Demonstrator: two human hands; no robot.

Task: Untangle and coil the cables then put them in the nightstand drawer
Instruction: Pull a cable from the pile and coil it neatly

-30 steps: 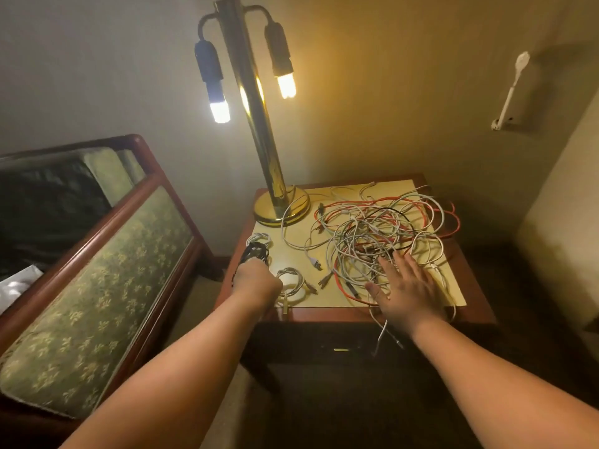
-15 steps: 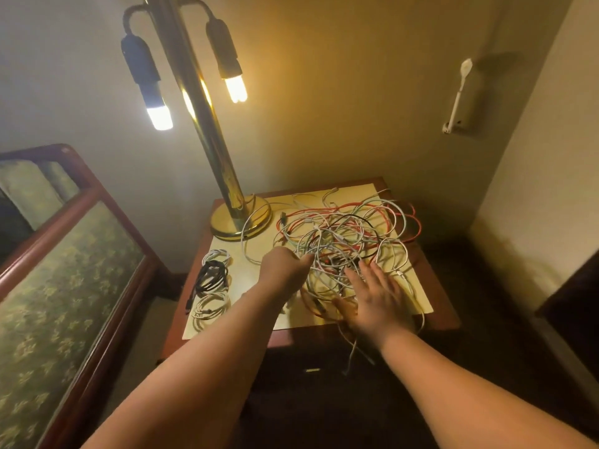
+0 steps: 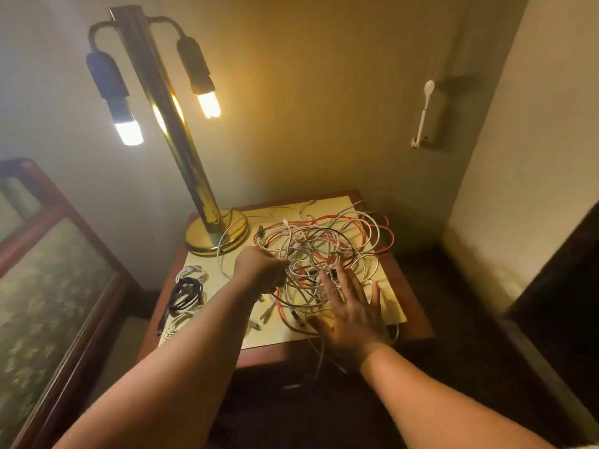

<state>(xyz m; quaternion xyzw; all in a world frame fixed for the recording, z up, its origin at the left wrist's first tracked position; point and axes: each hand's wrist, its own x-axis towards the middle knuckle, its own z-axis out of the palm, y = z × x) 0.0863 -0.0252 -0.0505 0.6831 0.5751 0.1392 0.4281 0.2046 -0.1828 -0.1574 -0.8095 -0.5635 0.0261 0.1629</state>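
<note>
A brass lamp (image 3: 181, 150) with two lit bulbs is set against a beige wall (image 3: 324, 92). An upholstered wooden bench (image 3: 48, 286) is placed left; dark carpet (image 3: 470, 351) is laid right.

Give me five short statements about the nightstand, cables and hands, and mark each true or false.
1. Both lamp bulbs are lit. True.
2. The right hand lies flat and open on the tangled cables. True.
3. The left hand rests on the coiled black cable. False: it is closed at the tangle's left edge.
4. Every cable is already coiled. False: a large tangle remains.
5. The coiled cables lie at the nightstand's left edge. True.
</note>
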